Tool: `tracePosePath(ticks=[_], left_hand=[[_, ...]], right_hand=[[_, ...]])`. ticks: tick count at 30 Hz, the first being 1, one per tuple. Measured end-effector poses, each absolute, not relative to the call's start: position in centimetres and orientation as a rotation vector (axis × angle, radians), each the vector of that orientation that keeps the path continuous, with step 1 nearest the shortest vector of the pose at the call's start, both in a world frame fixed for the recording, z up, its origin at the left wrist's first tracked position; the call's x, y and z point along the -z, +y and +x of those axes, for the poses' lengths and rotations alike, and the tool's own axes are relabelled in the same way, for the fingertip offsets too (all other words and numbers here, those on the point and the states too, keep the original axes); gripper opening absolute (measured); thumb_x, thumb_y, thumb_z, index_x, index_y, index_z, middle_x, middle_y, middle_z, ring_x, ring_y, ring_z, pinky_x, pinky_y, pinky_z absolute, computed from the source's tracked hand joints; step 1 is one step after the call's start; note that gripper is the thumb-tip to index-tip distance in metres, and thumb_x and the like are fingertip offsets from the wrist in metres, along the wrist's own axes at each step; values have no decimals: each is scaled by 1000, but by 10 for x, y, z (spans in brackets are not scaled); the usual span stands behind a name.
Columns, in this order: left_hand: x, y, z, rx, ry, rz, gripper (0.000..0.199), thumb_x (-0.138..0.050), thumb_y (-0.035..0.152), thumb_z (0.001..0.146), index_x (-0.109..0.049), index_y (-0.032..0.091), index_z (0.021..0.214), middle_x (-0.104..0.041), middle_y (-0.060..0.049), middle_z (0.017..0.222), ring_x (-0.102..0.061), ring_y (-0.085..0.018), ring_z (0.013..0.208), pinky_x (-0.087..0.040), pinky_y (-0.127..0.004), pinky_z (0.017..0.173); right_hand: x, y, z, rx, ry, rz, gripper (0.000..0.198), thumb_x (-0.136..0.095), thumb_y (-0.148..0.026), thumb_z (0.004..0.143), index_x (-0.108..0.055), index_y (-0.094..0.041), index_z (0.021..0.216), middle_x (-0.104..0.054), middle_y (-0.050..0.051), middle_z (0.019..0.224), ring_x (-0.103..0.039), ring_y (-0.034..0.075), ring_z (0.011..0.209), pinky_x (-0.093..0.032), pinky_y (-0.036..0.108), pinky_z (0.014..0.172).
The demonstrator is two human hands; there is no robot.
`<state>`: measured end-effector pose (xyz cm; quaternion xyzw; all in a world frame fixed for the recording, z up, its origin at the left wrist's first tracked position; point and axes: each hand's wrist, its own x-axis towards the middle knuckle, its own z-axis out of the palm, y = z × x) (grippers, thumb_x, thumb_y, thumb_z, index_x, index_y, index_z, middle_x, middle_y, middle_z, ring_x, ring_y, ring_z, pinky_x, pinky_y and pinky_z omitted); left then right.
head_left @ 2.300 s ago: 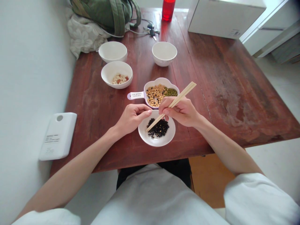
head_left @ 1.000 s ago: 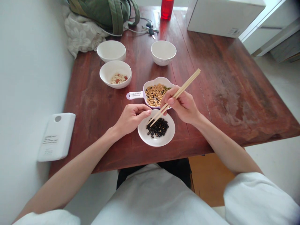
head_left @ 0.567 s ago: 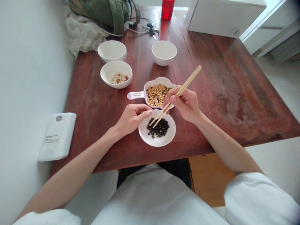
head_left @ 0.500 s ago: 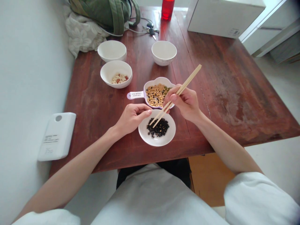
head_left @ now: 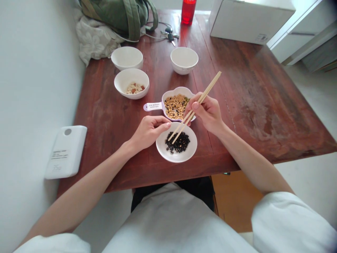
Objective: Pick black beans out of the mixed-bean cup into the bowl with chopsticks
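Observation:
A pair of wooden chopsticks (head_left: 207, 90) is gripped by my right hand (head_left: 207, 111), the tips slightly apart over black beans (head_left: 179, 143). Those beans lie in a shallow white bowl (head_left: 177, 157) near the table's front edge. My left hand (head_left: 149, 131) is closed at the bowl's upper left rim, thumb on top and fingers partly hidden. Just beyond stands a flower-shaped dish (head_left: 170, 92) with a pale purple handle. Yellow soybeans (head_left: 174, 105) with some black beans among them fill much of it, and green beans show at its right, partly behind my right hand.
Farther back are a white bowl (head_left: 121, 84) with nuts in pale and brown pieces, and two more white bowls, one left (head_left: 127, 58), one right (head_left: 184, 59). A white power bank (head_left: 65, 153) lies left. Behind are a green bag (head_left: 113, 17), keys (head_left: 170, 35), red bottle (head_left: 188, 12) and white box (head_left: 250, 21).
The upper ends of the chopsticks have swung slightly left with my right hand. Their tips stay over the black beans, and my left hand keeps its place at the rim.

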<state>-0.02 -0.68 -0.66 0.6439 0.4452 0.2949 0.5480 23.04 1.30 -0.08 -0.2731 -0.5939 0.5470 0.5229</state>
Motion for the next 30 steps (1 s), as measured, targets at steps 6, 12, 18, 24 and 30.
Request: tracePosePath(ticks=[6,12,18,24,30], left_hand=[[7,-7,0,-700,1052,1541,33,-68,41,88,-79,11,95,-78,-8,87,-69,-18,73,-51,-24,64],[5,-7,0,-701,1052,1517,33,-69,41,87,-79,11,94,-77,-7,84,-67,-17,71,-49,-23,61],[5,-7,1,-695,1049,1512,33,-70,41,87,-79,10,95,-76,-8,84,-66,-17,70,-49,-23,61],[5,-7,1,-700,1042,1518,33,-70,41,87,-79,11,94,-77,-8,86,-67,-17,72,-50,-23,62],[4,-7,1,-708,1040,1531,32,-70,41,87,-79,11,93,-77,-7,85,-67,-17,72,-50,-23,62]], right_hand=[[0,12,230,-1307,-1437,-660,28,-66,-46,92,-59,-19,89,-68,0,74,-68,12,57,-57,24,46],[0,12,230,-1289,-1445,-625,26,-65,-42,93,-60,-18,88,-69,1,75,-69,13,57,-58,24,46],[0,12,231,-1318,-1433,-632,27,-66,-45,92,-59,-19,90,-69,0,74,-69,13,58,-58,24,47],[0,12,231,-1324,-1427,-621,26,-65,-45,93,-59,-19,90,-70,1,74,-69,14,58,-57,26,46],[1,12,232,-1325,-1428,-633,26,-64,-45,93,-59,-20,90,-69,0,74,-69,13,57,-57,25,46]])
